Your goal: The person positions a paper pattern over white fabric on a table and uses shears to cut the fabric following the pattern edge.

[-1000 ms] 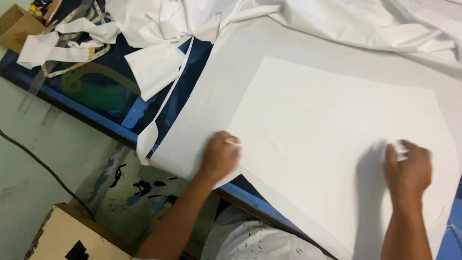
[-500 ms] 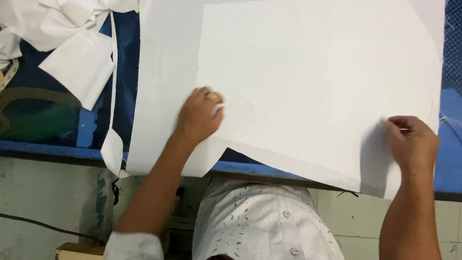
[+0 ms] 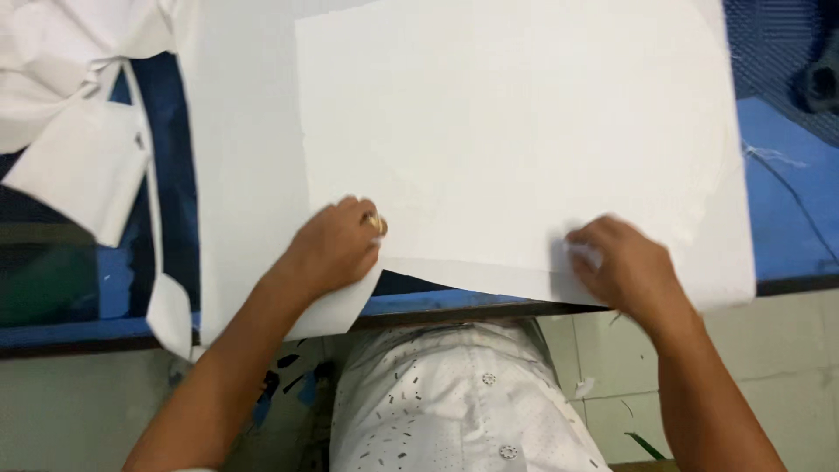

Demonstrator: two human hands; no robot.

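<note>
The person stands at the near edge of the blue table (image 3: 786, 166), with a big white sheet (image 3: 516, 140) lying on a wider white layer (image 3: 236, 175) that shows along its left side. Both hands work the sheet's near edge, which sits at the table's near edge and partly overhangs it. To do this well, I'd say the sheet wants to be pressed flat from both sides at once, so it doesn't skew or ripple over the layer beneath, and the near edge should be kept straight while the hands hold it. The left hand (image 3: 336, 249) lies palm down at the sheet's near left corner, its fingers curled loosely rather than spread, a ring showing on one of them; it seems to press the corner down, though whether the fingertips pinch the edge I cannot tell. The right hand (image 3: 620, 267) is farther right on the same edge, fingers bent and drawn together, seemingly nipping the sheet or a small white bit there; the blur hides exactly which. Off to the far left lies a heap of white garment pieces (image 3: 79, 114), well apart from both hands. A dark thing (image 3: 821, 83) sits at the far right.
</note>
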